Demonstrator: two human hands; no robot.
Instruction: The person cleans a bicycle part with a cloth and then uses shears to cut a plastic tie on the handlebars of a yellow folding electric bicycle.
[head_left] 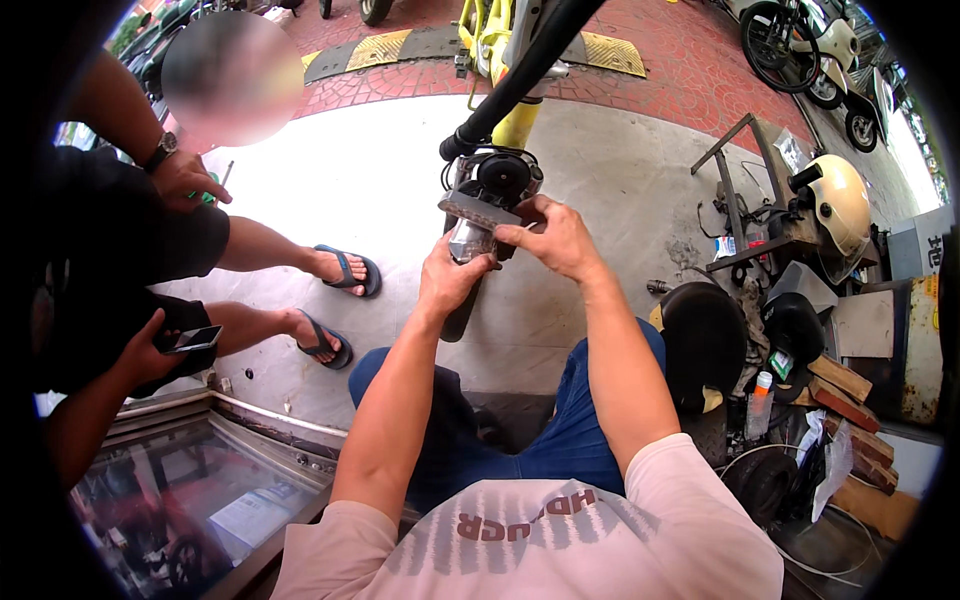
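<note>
Your left hand (455, 275) grasps the silvery housing (466, 240) at 12 o'clock; your right hand (550, 238) pinches the grey bar (478, 210) at its 3 o'clock end. Work seems midway: parts together, letting go left; whether they're fastened, I cannot tell.

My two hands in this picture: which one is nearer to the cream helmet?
Your right hand, touching the grey bar; your left hand is farther from the helmet.
</note>
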